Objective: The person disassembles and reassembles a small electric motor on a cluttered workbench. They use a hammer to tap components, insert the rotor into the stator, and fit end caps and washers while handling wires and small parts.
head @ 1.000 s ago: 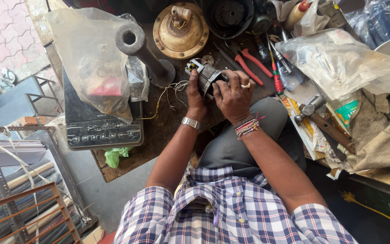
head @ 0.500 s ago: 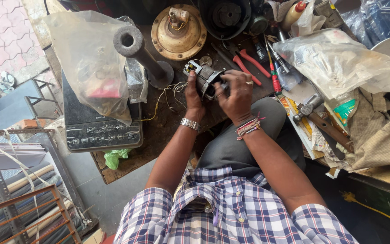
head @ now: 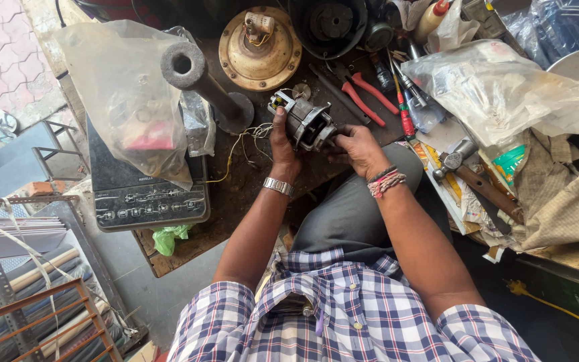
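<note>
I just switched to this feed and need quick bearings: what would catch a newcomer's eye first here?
At centre, the left hand and right hand grip a small grey electric motor over the dark workbench, thin wires trailing off it to the left. Behind it stand a thick metal pipe on a round base and a round brass-coloured housing. To the right lie red-handled pliers and a hammer.

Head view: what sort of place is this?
Most likely a small repair workshop for electric appliances. Both hands, left hand and right hand, hold a small electric motor over a cluttered workbench, with red-handled pliers and a hammer lying nearby.
</note>
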